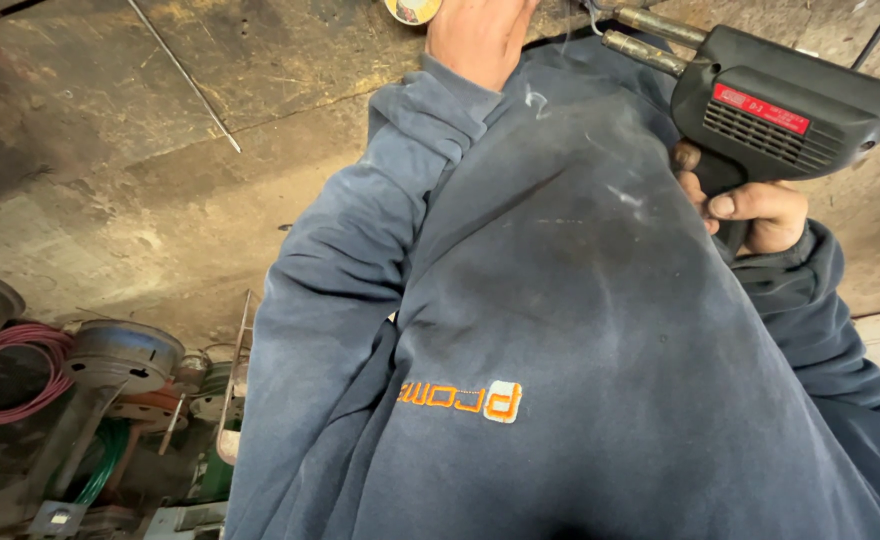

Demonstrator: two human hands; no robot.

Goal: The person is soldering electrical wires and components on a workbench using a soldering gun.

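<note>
While right hand (pixel 755 215) grips soldering gun (pixel 785 110) — stained workbench (pixel 110 150) beneath.

The person wears a dark navy-blue sweatshirt (pixel 580 330) of thick, soft cloth that fills most of the view. Its front is faded and dusty, with pale scuffs and a few small whitish marks high on the chest. An orange embroidered logo with a small pale square patch (pixel 463 398) sits on the front, seen upside down. Both sleeves end in ribbed cuffs; the left cuff (pixel 438 112) is bunched in folds at the wrist, and the right cuff (pixel 810 262) is rumpled too. Both hands, left (pixel 475 35) and right (pixel 755 212), are bare, without gloves.
</note>
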